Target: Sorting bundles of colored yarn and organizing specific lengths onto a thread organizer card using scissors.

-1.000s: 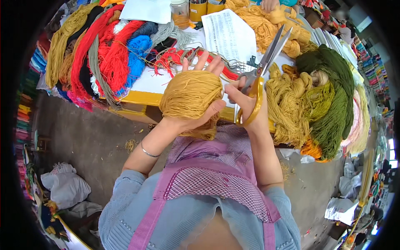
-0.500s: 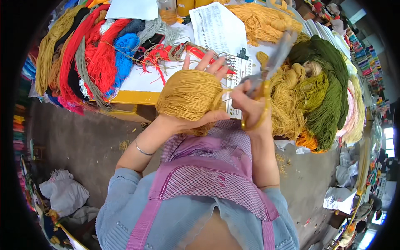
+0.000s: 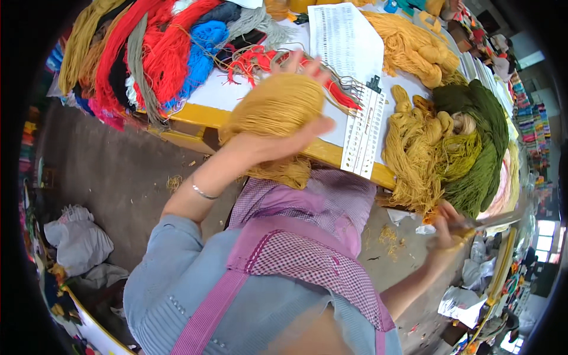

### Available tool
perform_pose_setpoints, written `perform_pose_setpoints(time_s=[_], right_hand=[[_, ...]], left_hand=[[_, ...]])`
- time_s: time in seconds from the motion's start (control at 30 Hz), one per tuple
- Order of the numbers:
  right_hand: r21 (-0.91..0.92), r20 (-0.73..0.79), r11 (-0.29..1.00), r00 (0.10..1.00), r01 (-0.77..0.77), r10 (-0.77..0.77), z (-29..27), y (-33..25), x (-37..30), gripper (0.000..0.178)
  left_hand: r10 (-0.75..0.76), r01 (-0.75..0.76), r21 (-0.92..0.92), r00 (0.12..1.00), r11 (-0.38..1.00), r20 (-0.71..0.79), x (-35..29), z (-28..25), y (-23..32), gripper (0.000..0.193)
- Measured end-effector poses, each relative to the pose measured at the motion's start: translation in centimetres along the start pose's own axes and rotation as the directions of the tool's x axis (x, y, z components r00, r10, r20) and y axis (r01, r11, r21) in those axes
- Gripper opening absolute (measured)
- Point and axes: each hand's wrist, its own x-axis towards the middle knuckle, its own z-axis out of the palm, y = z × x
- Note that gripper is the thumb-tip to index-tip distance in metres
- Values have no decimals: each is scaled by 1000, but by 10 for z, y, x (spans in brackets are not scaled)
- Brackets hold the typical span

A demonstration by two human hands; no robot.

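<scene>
A thick bundle of mustard-yellow yarn [image 3: 277, 106] is wound around my left hand [image 3: 287, 142]. The thumb lies across its near side, and blurred fingertips stick out beyond the far side. Loose yellow strands hang below the wrist, over my lap. Out to the right, past the table edge, my right hand [image 3: 441, 236] grips a pair of large scissors [image 3: 494, 221]. Their metal blades point right, away from the yarn, and motion smears them. Whether the blades are apart I cannot make out.
The yellow-edged table [image 3: 201, 115] carries red skeins [image 3: 160, 56] and blue yarn [image 3: 207, 50] at left. Mustard skeins [image 3: 411, 148] and dark green yarn [image 3: 482, 142] lie at right. Between are a printed sheet [image 3: 346, 38] and a perforated white strip [image 3: 362, 133]. A white sack [image 3: 80, 242] sits on the floor.
My right hand has swung the scissors from beside the yarn bundle out to the lower right. The left hand still holds the yarn. The whole view has shifted and tilted.
</scene>
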Motion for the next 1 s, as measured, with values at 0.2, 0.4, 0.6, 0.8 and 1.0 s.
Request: perform_pose_setpoints(time_s=[0.2,0.4,0.6,0.8,1.0], right_hand=[[505,617,792,785,-343,-54,180,-16,-15,88],[398,441,910,846,115,-300,211,-39,-11,50],[637,290,770,914,37,-284,190,-55,25,20],[661,464,708,876,-246,-129,190,-42,25,32],[526,640,831,728,-181,-247,205,-28,1,59]], left_hand=[[125,-117,-74,985,990,118,-5,18,50,107],[-39,14,205,992,979,118,-48,-22,-1,103],[-312,290,353,950,890,7,-133,-73,-97,93],[-440,325,-719,898,614,31,-165,-152,-109,128],[-587,-410,-912,739,-4,-330,-98,-131,-55,100]])
